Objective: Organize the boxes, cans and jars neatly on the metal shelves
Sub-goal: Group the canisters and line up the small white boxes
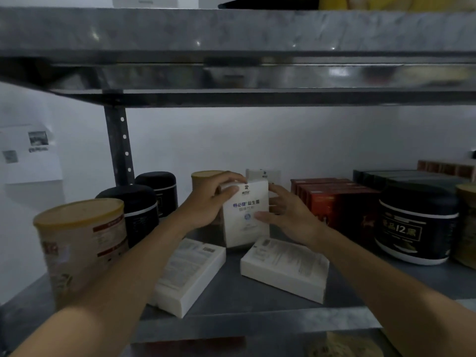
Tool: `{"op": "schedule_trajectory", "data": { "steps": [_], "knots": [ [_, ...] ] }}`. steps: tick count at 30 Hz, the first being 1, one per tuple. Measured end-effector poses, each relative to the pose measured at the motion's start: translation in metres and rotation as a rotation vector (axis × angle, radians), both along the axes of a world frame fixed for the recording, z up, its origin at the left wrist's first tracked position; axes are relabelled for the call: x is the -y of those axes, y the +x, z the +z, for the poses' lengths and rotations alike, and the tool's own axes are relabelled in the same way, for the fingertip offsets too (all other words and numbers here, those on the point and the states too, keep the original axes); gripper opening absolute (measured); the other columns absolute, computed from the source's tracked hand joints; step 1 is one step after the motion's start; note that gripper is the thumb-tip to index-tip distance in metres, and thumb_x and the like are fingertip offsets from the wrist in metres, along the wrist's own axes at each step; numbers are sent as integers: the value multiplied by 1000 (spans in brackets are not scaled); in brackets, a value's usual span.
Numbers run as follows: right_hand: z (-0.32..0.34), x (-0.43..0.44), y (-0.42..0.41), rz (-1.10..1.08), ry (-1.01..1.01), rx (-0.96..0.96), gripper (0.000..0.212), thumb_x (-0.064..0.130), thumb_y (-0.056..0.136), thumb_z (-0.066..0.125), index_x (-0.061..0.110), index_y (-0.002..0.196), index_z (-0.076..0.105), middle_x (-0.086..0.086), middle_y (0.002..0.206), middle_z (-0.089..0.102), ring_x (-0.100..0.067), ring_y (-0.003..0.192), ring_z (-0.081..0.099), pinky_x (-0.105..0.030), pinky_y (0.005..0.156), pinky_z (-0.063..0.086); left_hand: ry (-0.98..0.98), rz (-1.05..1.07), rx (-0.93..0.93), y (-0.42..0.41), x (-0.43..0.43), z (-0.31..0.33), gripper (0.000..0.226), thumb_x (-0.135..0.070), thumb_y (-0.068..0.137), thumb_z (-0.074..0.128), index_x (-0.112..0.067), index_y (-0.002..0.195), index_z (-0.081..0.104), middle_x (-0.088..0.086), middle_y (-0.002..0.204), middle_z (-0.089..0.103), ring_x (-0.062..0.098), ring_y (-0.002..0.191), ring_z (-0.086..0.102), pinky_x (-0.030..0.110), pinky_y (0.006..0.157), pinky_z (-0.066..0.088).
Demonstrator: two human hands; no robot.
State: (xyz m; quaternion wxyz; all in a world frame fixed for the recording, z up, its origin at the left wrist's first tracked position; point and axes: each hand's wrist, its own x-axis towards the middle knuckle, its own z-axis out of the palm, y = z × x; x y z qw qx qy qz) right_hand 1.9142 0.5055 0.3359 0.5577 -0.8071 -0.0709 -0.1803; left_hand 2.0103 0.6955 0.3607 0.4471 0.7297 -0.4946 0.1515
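An upright white box with blue print (246, 215) stands mid-shelf on the metal shelf (231, 297). My left hand (211, 199) grips its top left corner and my right hand (286, 215) holds its right side. Two more white boxes lie flat in front: one at left (190, 274), one at right (286, 266). Another white box (262, 175) stands behind. A beige can with a gold lid (82, 243) is at front left, with two black jars (139, 210) behind it. A second beige can (203, 176) is partly hidden by my left hand.
Red-brown boxes (332, 199) stand in a row to the right, with dark flat boxes (401, 176) behind. A black jar with gold print (414, 222) sits at right. The upper shelf (231, 29) hangs low overhead. A perforated post (118, 145) rises at left.
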Motion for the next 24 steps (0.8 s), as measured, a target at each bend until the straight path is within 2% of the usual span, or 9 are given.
{"op": "schedule_trajectory", "data": {
  "steps": [2, 4, 7, 10, 12, 14, 18, 21, 24],
  "knots": [
    [-1, 3, 5, -54, 55, 12, 47, -1, 84, 69, 17, 125, 52, -4, 105, 66, -6, 88, 64, -14, 62, 54, -10, -20, -67, 7, 7, -2, 22, -15, 99, 51, -14, 117, 64, 0, 117, 62, 4, 109, 58, 15, 83, 49],
    [-3, 9, 11, -116, 76, 15, 45, 0, 85, 69, 12, 125, 53, -11, 107, 66, -8, 87, 65, -15, 60, 54, -58, -28, -192, 13, 14, -4, 24, -16, 97, 55, -20, 120, 61, 1, 119, 61, 7, 111, 58, 15, 81, 51],
    [-4, 19, 22, -163, 103, 22, 42, 1, 85, 69, 13, 122, 54, -8, 108, 66, -9, 89, 65, -15, 60, 55, -60, 12, -353, 20, 20, -5, 49, -18, 91, 65, -32, 135, 45, -6, 120, 55, 5, 108, 57, 15, 77, 52],
    [-1, 26, 32, -197, 129, 29, 40, 2, 85, 69, 12, 121, 53, -1, 103, 65, -7, 88, 64, -14, 58, 54, 28, 93, -394, 31, 25, -10, 72, -15, 85, 73, -31, 142, 33, -5, 121, 54, 9, 105, 59, 29, 86, 54],
    [-1, 31, 42, -230, 138, 39, 41, 4, 85, 70, 11, 122, 53, -7, 111, 66, -14, 95, 66, -24, 70, 59, 55, 151, -388, 36, 33, -15, 65, -14, 84, 73, -26, 138, 39, 1, 119, 59, 14, 102, 62, 38, 88, 55],
    [-2, 34, 50, -256, 145, 34, 41, 5, 85, 70, 12, 122, 53, -10, 118, 65, -20, 102, 66, -36, 82, 59, 58, 210, -390, 40, 42, -17, 47, -15, 87, 70, -24, 126, 47, 2, 109, 64, 15, 94, 65, 35, 80, 57],
    [-4, 40, 59, -311, 136, 0, 37, 4, 88, 67, 13, 121, 52, -10, 122, 63, -22, 108, 62, -32, 83, 55, 82, 305, -365, 48, 60, -18, 30, -20, 88, 69, -27, 110, 49, 1, 99, 66, 15, 86, 66, 35, 79, 55],
    [-7, 43, 66, -345, 153, -21, 37, 3, 90, 64, 12, 124, 51, -10, 128, 60, -25, 116, 59, -36, 90, 53, 81, 338, -355, 50, 73, -19, 28, -20, 90, 66, -23, 113, 51, -1, 97, 63, 16, 89, 65, 37, 82, 55],
    [-8, 46, 73, -391, 142, -22, 44, 3, 90, 64, 11, 131, 50, -9, 132, 59, -26, 121, 57, -42, 98, 51, 4, 333, -400, 51, 86, -21, 29, -16, 91, 65, -16, 118, 54, 6, 101, 66, 21, 90, 66, 43, 84, 57]
  ]
}}
